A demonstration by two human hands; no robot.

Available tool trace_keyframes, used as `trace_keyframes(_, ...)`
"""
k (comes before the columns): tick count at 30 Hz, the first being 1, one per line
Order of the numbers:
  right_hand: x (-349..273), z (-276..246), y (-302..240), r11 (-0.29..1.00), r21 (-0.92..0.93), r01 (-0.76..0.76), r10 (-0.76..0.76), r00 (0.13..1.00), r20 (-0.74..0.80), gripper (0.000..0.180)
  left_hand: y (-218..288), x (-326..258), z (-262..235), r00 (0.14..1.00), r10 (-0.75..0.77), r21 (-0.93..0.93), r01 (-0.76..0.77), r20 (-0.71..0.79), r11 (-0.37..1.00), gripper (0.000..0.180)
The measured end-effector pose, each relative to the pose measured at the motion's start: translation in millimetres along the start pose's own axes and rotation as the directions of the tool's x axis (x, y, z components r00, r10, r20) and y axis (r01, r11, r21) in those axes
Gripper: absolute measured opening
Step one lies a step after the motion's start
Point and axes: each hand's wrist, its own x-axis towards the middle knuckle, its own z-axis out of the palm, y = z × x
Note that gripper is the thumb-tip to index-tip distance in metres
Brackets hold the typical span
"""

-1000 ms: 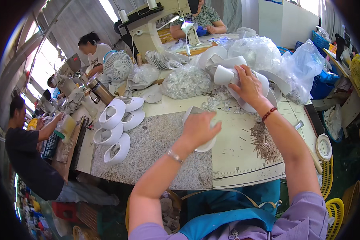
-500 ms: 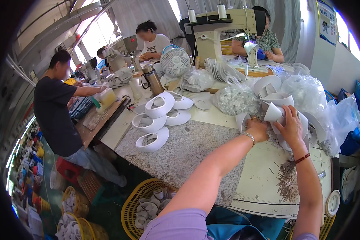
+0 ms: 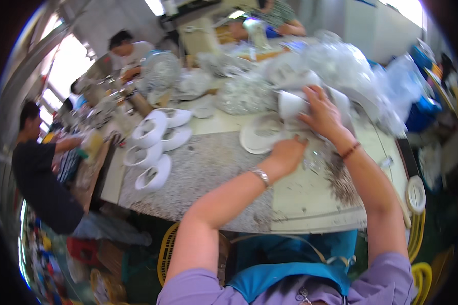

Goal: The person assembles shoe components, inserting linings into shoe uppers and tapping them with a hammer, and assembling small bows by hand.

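Observation:
My right hand (image 3: 324,116) lies over a white, curved shoe upper (image 3: 291,105) in a heap at the back right of the table, its thumb and fingers around the piece. Lower and to the left, my left hand (image 3: 288,152) is beside another white upper (image 3: 251,138), which has an oval opening and lies tipped on the tabletop. The left fingers point toward the heap and are smeared by motion, so their grip is unclear. Several finished-looking white uppers (image 3: 153,173) stand grouped on the left of the grey mat (image 3: 213,173).
Clear plastic bags (image 3: 244,94) sit behind the heap. Thin brown scraps (image 3: 343,183) lie by my right forearm. Farther back are a fan (image 3: 160,68) and a sewing machine (image 3: 201,38). A co-worker in a dark shirt (image 3: 40,178) stands at left; two others work at the back.
The view has swung to the right and blurred, so the table shifts left in it. The upper beside my left hand now lies flatter. My right hand stays at the heap.

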Motion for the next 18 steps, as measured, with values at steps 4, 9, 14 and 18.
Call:
trace_keyframes(4,-10.4,1.9,-5.1,0.999,0.008,0.041,-0.041,0.999,0.036,0.077,0.2,-17.4,-6.9,0.993,-0.047,-0.133,0.032,-0.109,0.991,0.041)
trace_keyframes(9,-37.2,0.5,-1.1,0.994,-0.032,0.108,-0.105,0.992,0.071,0.073,2.8,-27.0,4.4,0.979,-0.146,-0.425,0.073,-0.14,0.902,0.036)
trace_keyframes(14,-76.8,-19.1,-17.0,0.975,0.045,0.217,-0.213,0.974,-0.079,0.054,4.7,-47.1,-6.0,0.896,-0.406,-0.922,0.298,0.181,0.248,0.028)
trace_keyframes(18,-138.5,-31.0,-19.4,0.998,0.044,0.051,-0.053,0.998,0.031,0.018,13.6,-66.4,-7.4,0.892,-0.36,-0.962,0.245,0.273,-0.123,0.024)
